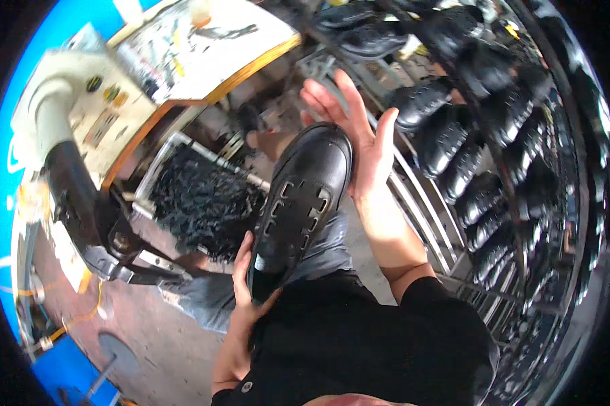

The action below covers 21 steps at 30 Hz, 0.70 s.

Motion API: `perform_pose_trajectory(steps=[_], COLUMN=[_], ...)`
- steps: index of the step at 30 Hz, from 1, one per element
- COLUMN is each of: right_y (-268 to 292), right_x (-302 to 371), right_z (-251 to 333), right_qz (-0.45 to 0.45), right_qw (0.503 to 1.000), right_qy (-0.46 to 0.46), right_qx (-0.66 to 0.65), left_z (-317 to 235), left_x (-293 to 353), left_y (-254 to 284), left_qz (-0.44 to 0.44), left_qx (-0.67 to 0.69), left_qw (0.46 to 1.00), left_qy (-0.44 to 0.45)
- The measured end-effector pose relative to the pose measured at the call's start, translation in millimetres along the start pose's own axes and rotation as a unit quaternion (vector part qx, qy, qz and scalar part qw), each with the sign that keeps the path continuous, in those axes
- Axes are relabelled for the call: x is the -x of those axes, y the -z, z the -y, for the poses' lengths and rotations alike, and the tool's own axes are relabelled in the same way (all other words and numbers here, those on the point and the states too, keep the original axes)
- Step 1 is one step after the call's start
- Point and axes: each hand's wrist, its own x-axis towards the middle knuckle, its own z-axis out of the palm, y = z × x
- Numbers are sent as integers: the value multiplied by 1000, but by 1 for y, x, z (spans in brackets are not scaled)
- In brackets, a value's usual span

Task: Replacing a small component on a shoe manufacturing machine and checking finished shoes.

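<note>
A black leather shoe (297,203) without laces is held up in front of my body, its rounded toe pointing away from me and its cut-out lace slots facing up. My left hand (244,277) grips it at the heel end, with fingers along the left side; part of that hand is hidden behind the shoe. Beside the toe, on the right, my right hand (366,145) is spread with the thumb out and the palm turned toward the shoe. Whether the palm touches the shoe I cannot tell.
On the right a metal rack (427,210) carries several rows of black shoes (443,139). A pale crate (146,179) full of black scraps (197,196) stands left of the shoe. Further left is a machine (82,196) with a dark arm, beside a cluttered white worktable (237,57).
</note>
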Motion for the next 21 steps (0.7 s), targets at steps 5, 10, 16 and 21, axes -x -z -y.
perform_pose_trajectory(steps=[5, 10, 16, 21], right_y=[14, 27, 78, 121], right_x=[30, 87, 240, 417], right_z=[57, 122, 224, 288], right_qz=[37, 83, -213, -567], right_qw=[993, 966, 804, 648], right_qy=[81, 89, 132, 459], right_qx=[80, 229, 539, 216], left_z=[-17, -34, -77, -64], left_x=[-18, -38, -69, -61], left_y=[-24, -34, -62, -79], left_qz=[-9, 63, 184, 262], left_qx=[-7, 70, 64, 141], left_qw=[992, 982, 965, 951], left_qy=[-124, -165, -175, -82])
